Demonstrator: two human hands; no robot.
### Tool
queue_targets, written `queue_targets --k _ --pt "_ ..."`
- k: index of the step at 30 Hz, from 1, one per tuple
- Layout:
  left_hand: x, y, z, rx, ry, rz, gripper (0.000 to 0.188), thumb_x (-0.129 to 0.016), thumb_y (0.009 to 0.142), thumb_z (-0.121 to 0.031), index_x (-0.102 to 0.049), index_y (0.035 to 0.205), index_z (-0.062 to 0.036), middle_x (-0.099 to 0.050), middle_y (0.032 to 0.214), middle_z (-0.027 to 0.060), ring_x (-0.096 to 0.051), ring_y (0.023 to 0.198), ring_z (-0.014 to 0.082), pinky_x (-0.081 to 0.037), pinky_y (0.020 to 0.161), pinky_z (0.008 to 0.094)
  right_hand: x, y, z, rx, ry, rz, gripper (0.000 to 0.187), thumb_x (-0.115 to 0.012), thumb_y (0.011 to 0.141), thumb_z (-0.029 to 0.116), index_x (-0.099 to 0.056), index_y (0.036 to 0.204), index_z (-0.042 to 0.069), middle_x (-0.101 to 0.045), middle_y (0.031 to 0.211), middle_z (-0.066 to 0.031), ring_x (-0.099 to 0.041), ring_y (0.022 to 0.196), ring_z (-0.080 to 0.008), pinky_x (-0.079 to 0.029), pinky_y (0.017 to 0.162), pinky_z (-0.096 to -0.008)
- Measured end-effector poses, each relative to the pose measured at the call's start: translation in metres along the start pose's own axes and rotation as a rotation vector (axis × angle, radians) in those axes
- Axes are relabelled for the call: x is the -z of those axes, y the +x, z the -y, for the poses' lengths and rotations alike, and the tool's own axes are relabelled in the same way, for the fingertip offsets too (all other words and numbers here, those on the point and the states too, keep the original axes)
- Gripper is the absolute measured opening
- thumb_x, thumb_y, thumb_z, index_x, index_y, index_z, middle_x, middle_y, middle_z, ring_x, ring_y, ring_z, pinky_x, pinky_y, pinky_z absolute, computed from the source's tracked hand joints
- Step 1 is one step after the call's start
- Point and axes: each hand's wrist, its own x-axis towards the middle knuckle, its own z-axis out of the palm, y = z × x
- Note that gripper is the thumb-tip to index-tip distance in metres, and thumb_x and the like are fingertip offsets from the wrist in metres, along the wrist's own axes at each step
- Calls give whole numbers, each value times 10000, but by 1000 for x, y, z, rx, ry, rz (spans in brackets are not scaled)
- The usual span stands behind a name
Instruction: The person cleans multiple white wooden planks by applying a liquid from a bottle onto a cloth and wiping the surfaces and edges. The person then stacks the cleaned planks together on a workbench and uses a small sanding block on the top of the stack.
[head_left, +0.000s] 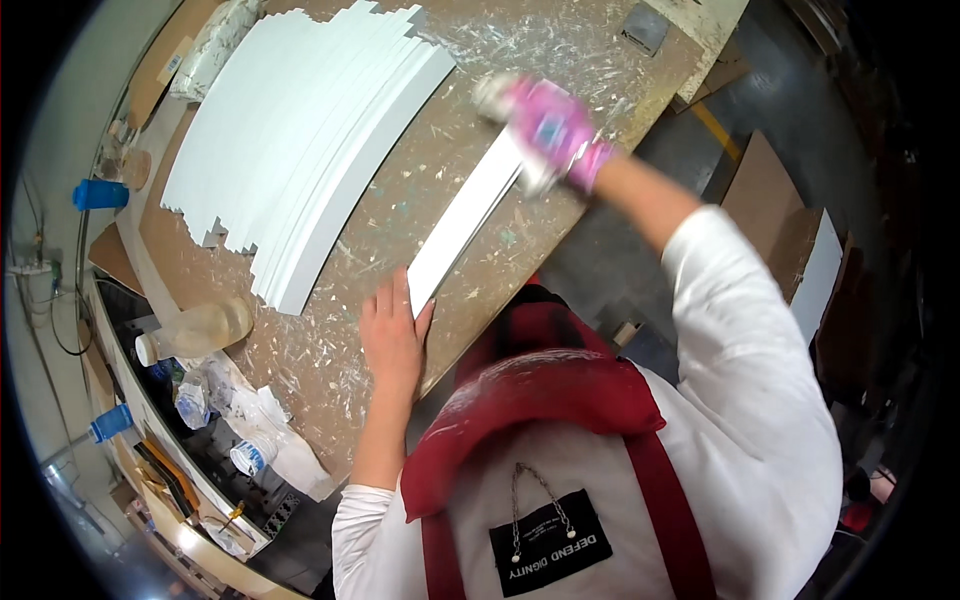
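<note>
Wkbench is running diagonally thru the rm, brown top showing white specks & scuffs. Big batch of white strips is lying side by side, ends ragged. One single strip is resting nr the person's edge, grey block sitting nr far corner, bottle w/ yellowish liquid by left edge.

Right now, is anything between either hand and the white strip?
Between the gloved right hand and the white strip, apparently a blurred white cloth. Nothing visible separates the bare left hand from the strip's near end.
</note>
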Motion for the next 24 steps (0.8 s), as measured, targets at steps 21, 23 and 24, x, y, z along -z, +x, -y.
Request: queue_targets --k 21,23,24 --pt "4 7 -4 19 -33 5 616 -697 788 -251 -467 1324 -52 -570 1117 147 -526 908 344 -451 789 412 29 21 -58 -165 -49 110 232 -525 881 207 -587 1082 110 -630 962 -146 -626 891 -336 -496 787 -382" --pt "5 7 -5 27 -25 6 613 -697 788 -253 -470 1321 -53 -569 1110 144 -525 911 339 -450 793 412 45 35 -59 -470 -129 224 212 -514 860 195 -602 1030 103 -653 1021 -156 -638 955 -333 -510 813 -412" --pt "4 7 -4 25 -22 -9 613 -697 788 -253 -470 1321 -53 -569 1110 144 -525 911 339 -450 793 412 50 40 -65 -368 -239 215 241 -507 862 183 -617 1063 110 -652 1032 -161 -639 961 -331 -513 814 -408"
